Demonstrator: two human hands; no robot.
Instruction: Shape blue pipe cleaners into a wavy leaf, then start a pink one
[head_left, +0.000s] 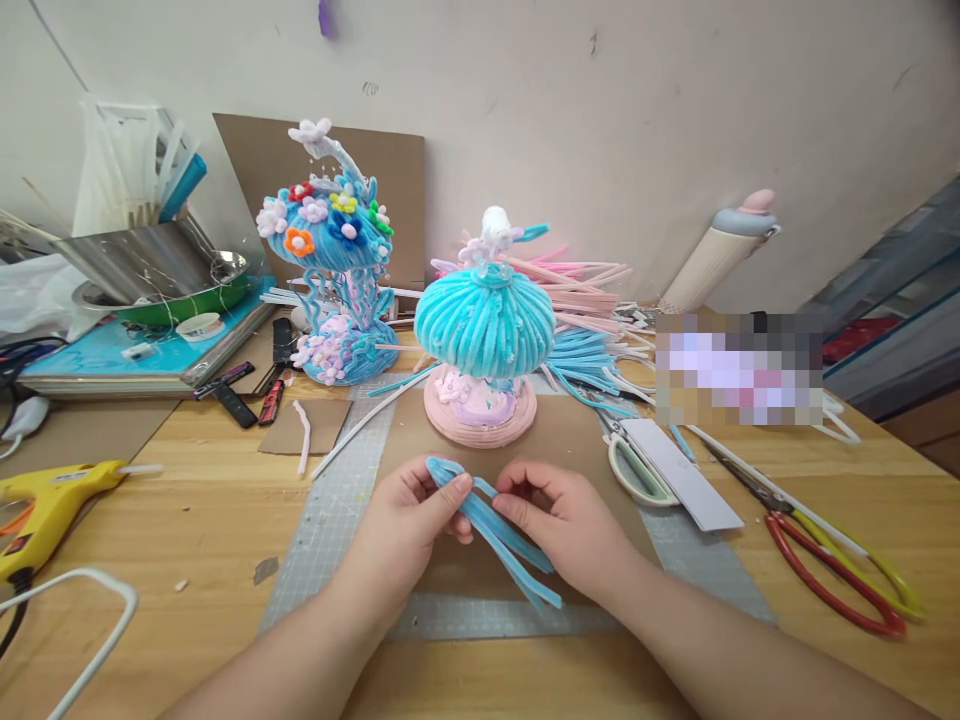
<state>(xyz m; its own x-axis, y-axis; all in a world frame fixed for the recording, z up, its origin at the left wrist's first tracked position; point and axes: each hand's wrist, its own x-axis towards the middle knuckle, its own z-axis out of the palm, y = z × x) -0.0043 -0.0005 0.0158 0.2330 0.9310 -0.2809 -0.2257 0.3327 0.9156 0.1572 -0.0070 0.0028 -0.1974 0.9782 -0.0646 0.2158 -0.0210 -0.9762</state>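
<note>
The folded bunch of blue pipe cleaners point(495, 530) is pinched between my left hand point(405, 535) and right hand point(566, 520). My fingers are closed on its looped end, and the loose tails trail toward me over the brown card point(570, 430). Just beyond stands the blue mushroom point(484, 325). The red-handled scissors point(776, 520) lie well off to the right and the glue gun point(52, 500) far to the left, with bare worktop point(217, 500) between.

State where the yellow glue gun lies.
In the head view, the yellow glue gun lies at the far left, left of the grey cutting mat, just beyond a white wire loop.
</note>
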